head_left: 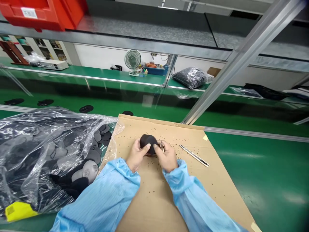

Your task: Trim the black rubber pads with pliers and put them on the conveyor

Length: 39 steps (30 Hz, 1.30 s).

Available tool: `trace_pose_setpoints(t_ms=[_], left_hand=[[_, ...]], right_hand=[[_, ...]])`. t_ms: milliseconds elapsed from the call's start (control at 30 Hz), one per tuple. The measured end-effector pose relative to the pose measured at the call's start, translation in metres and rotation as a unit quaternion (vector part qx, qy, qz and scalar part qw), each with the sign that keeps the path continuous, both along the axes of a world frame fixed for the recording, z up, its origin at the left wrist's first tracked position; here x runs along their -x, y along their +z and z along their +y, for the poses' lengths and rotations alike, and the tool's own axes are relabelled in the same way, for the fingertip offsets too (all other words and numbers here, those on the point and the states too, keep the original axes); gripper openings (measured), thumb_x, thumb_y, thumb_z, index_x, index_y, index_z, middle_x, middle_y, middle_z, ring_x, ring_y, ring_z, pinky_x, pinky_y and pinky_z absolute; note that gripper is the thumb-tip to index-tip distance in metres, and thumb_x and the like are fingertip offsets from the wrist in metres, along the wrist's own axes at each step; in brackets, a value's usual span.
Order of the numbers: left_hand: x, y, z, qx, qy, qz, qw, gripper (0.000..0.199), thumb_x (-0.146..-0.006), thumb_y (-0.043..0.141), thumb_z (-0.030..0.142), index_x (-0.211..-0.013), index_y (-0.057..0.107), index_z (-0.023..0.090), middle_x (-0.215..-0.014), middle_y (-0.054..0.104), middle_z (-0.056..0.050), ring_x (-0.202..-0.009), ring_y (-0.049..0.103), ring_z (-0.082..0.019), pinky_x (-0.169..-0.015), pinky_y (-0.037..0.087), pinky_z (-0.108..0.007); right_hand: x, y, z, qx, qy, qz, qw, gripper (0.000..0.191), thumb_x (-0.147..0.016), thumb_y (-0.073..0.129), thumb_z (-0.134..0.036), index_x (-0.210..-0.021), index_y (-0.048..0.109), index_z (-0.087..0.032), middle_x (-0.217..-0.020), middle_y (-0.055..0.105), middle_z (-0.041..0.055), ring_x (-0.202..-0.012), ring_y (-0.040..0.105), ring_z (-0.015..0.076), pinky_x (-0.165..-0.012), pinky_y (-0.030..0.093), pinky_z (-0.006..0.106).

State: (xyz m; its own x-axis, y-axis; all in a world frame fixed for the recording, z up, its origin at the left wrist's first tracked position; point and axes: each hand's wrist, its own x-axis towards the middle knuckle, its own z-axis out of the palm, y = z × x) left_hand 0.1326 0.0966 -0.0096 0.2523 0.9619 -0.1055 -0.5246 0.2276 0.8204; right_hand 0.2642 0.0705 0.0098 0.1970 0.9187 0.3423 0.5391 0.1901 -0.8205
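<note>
Over the cardboard sheet point(154, 206), my left hand point(135, 157) and my right hand point(167, 158) hold a black rounded pad point(147, 144) between them. Both thumbs press on its near face, and its edge is turned toward me. A small metallic thing point(162, 147) shows at the fingers of my right hand; its kind is too small to make out. Tiny dark bits lie scattered on the cardboard around my hands. To the right of my right hand lies a slim white tool point(194, 156), possibly a utility knife.
A clear plastic bag point(48, 129) full of dark rounded pieces lies at left, with a yellow label point(21, 211). Several black pads point(86, 109) rest on the green bench beyond. A metal post point(231, 67) rises at right under a shelf with a red bin point(45, 14).
</note>
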Motion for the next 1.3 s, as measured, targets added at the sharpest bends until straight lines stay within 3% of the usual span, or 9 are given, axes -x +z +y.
trace_pose_setpoints(t_ms=[100, 200, 300, 400, 500, 633, 767, 933, 1300], left_hand=[[-0.001, -0.006, 0.003, 0.015, 0.027, 0.028, 0.999, 0.064, -0.069, 0.077, 0.037, -0.120, 0.044, 0.017, -0.105, 0.058, -0.009, -0.081, 0.061, -0.016, -0.064, 0.052, -0.027], [-0.001, -0.010, 0.005, 0.030, 0.033, 0.032, 0.999, 0.062, -0.068, 0.077, 0.038, -0.118, 0.044, 0.017, -0.102, 0.056, -0.008, -0.077, 0.062, -0.014, -0.063, 0.051, -0.027], [0.000, -0.012, 0.007, 0.033, 0.017, 0.035, 0.999, 0.059, -0.069, 0.076, 0.039, -0.114, 0.045, 0.017, -0.101, 0.057, -0.007, -0.072, 0.061, -0.013, -0.062, 0.051, -0.026], [0.002, -0.011, 0.008, 0.033, 0.002, 0.037, 0.999, 0.057, -0.071, 0.074, 0.040, -0.113, 0.045, 0.016, -0.098, 0.058, -0.006, -0.069, 0.060, -0.011, -0.061, 0.050, -0.025], [0.003, -0.011, 0.009, 0.037, -0.013, 0.040, 0.998, 0.055, -0.073, 0.072, 0.041, -0.113, 0.046, 0.015, -0.093, 0.058, -0.005, -0.069, 0.060, -0.011, -0.060, 0.050, -0.025], [0.003, -0.010, 0.011, 0.041, -0.022, 0.044, 0.998, 0.052, -0.073, 0.072, 0.041, -0.110, 0.048, 0.014, -0.086, 0.058, -0.003, -0.067, 0.059, -0.011, -0.059, 0.050, -0.025], [0.004, -0.009, 0.010, 0.040, -0.030, 0.040, 0.998, 0.052, -0.070, 0.074, 0.043, -0.107, 0.050, 0.014, -0.081, 0.060, -0.002, -0.065, 0.059, -0.011, -0.059, 0.049, -0.025], [0.005, -0.003, 0.006, 0.035, -0.048, 0.046, 0.997, 0.053, -0.066, 0.076, 0.044, -0.101, 0.052, 0.013, -0.078, 0.061, -0.002, -0.065, 0.058, -0.011, -0.060, 0.048, -0.024], [0.006, -0.003, 0.001, 0.021, -0.068, 0.096, 0.993, 0.051, -0.065, 0.078, 0.038, -0.103, 0.052, 0.014, -0.087, 0.064, -0.004, -0.069, 0.059, -0.010, -0.063, 0.048, -0.023]], right_hand=[[-0.022, 0.016, 0.036, -0.005, -0.077, -0.054, 0.996, 0.021, -0.081, 0.056, -0.037, -0.077, 0.063, -0.017, -0.063, 0.059, 0.0003, -0.058, 0.052, 0.0153, -0.054, 0.040, 0.026], [-0.048, 0.047, 0.084, -0.035, -0.145, -0.210, 0.966, 0.015, -0.080, 0.057, -0.029, -0.076, 0.064, -0.016, -0.070, 0.060, 0.0039, -0.066, 0.052, 0.0164, -0.061, 0.038, 0.028], [-0.064, 0.076, 0.124, -0.037, -0.134, -0.272, 0.952, 0.017, -0.079, 0.062, -0.027, -0.086, 0.067, -0.013, -0.077, 0.061, 0.0063, -0.073, 0.054, 0.0168, -0.067, 0.038, 0.030], [-0.060, 0.085, 0.140, -0.019, -0.119, -0.263, 0.957, 0.037, -0.078, 0.064, -0.038, -0.107, 0.065, -0.014, -0.084, 0.064, 0.0064, -0.079, 0.058, 0.0193, -0.070, 0.040, 0.031], [-0.041, 0.070, 0.125, 0.041, -0.121, -0.238, 0.963, 0.032, -0.083, 0.058, -0.040, -0.105, 0.064, -0.018, -0.092, 0.067, 0.0064, -0.086, 0.061, 0.0225, -0.075, 0.044, 0.033], [-0.014, 0.033, 0.074, 0.132, -0.061, -0.228, 0.963, 0.033, -0.082, 0.054, -0.040, -0.106, 0.061, -0.018, -0.097, 0.067, 0.0081, -0.089, 0.062, 0.0246, -0.078, 0.047, 0.037], [-0.005, 0.001, 0.029, 0.061, -0.051, -0.219, 0.973, 0.044, -0.078, 0.057, -0.041, -0.114, 0.055, -0.015, -0.105, 0.062, 0.0121, -0.099, 0.058, 0.0264, -0.086, 0.046, 0.041], [-0.011, -0.029, 0.011, -0.028, -0.102, -0.176, 0.979, 0.046, -0.082, 0.053, -0.043, -0.117, 0.053, -0.013, -0.106, 0.059, 0.0146, -0.101, 0.055, 0.0271, -0.090, 0.045, 0.044], [-0.013, -0.038, 0.008, -0.014, -0.065, -0.214, 0.975, 0.040, -0.079, 0.060, -0.031, -0.115, 0.057, -0.015, -0.107, 0.058, 0.0109, -0.102, 0.052, 0.0252, -0.093, 0.042, 0.039]])
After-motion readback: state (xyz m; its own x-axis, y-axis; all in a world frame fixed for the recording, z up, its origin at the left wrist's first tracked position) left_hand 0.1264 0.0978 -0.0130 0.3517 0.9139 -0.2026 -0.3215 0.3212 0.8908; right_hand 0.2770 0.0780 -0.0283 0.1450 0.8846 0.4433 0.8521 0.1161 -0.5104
